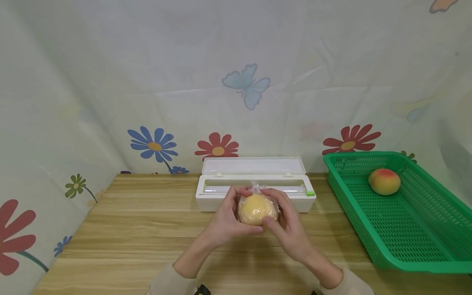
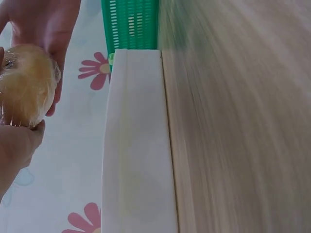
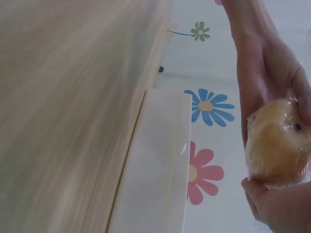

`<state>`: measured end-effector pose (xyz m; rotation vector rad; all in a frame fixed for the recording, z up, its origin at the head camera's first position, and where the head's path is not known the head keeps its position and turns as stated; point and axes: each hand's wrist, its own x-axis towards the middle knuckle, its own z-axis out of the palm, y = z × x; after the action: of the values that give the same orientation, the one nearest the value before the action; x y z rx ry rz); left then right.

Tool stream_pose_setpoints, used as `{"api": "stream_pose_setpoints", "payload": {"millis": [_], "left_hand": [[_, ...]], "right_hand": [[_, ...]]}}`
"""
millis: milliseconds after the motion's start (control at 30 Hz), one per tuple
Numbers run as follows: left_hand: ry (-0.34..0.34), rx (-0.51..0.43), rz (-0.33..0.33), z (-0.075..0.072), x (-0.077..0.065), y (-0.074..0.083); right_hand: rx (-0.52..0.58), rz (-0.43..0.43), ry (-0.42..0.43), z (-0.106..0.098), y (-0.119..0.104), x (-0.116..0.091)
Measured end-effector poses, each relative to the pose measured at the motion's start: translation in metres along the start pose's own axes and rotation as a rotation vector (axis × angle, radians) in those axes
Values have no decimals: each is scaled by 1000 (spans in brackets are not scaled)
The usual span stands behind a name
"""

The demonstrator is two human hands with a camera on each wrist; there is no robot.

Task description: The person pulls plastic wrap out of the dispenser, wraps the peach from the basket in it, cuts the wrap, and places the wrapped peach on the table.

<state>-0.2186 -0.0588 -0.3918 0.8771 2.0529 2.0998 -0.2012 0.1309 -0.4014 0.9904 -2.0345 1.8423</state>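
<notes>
A yellowish peach [image 1: 255, 209] wrapped in clear plastic film is held between both hands, above the table and in front of the white box. My left hand [image 1: 226, 219] grips its left side, thumb below and fingers curving over the top. On the other side my right hand [image 1: 289, 229] grips it, thumb pressed on the lower front. Gathered film [image 1: 255, 187] sticks up at the top of the fruit. In both wrist views the wrapped peach [image 2: 30, 85] shows between the hands, and a dark spot on it appears in the right wrist view.
Behind the hands stands a white cling film dispenser [image 1: 210, 201] with its lid [image 1: 254, 165] raised, a film roll inside and a green slider [image 1: 309, 193]. To the right, a green basket [image 1: 354, 219] holds an unwrapped peach [image 1: 384, 182]. A flowered curtain [image 1: 177, 90] hangs behind the wooden table [image 1: 147, 229].
</notes>
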Motion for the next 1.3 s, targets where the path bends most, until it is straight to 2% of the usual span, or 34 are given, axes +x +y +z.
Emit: {"api": "stream_pose_setpoints", "payload": {"millis": [67,133,267,333,567,633,733,800,900,967,1067,1300], "left_hand": [[0,24,26,1,0,-1],[11,94,57,2,0,3],[23,293,150,-1,2,1],[6,346,180,-3,3,-4],[-56,354,156,-5,2,-2],[-65,365,179,-5,2,-2],[-74,423,253,-5,3,-2],[-76,478,311,-6,3,-2],[-62,548,360,-6,3,-1],[-56,571,370,-6,3,-2],[-52,583,377,-6,3,-2],[-63,601,400,-7,3,-1]], "right_hand": [[78,15,-26,-2,0,1],[99,35,-34,-4,0,1],[45,64,-30,-8,2,0],[11,64,-32,-10,3,1],[-5,71,-74,-14,3,2],[-16,76,-86,-15,3,2],[-57,61,-103,-16,3,2],[-110,41,-114,-17,4,2],[-219,25,-137,-18,3,3],[-291,31,-152,-19,2,3],[-342,58,-164,-20,-1,4],[-336,88,-151,-25,-4,6]]}}
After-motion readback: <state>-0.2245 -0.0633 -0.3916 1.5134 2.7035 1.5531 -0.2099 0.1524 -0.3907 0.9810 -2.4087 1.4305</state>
